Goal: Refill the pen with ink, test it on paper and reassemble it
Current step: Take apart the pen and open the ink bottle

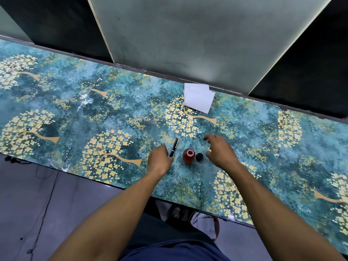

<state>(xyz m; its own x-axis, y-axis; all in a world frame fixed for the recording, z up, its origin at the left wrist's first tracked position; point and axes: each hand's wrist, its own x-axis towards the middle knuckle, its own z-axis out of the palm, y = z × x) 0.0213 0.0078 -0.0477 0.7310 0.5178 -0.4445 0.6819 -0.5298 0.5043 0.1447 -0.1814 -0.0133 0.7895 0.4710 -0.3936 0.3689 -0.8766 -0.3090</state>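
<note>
A black pen point(174, 147) lies on the table, pointing away from me. Right of it stands a small red ink bottle point(188, 155) with its mouth uncovered, and its black cap point(199, 156) rests beside it. White paper sheets point(198, 97) lie near the table's far edge. My left hand point(160, 160) rests on the table, fingertips touching the pen's near end, not gripping it. My right hand point(218, 149) hovers just right of the cap with fingers spread, holding nothing.
The table point(94, 113) wears a glossy teal cover with yellow flower trees. A frosted panel point(188, 34) and dark walls rise behind its far edge. Grey floor with a cable point(43, 213) lies at the left. My knees are below the near edge.
</note>
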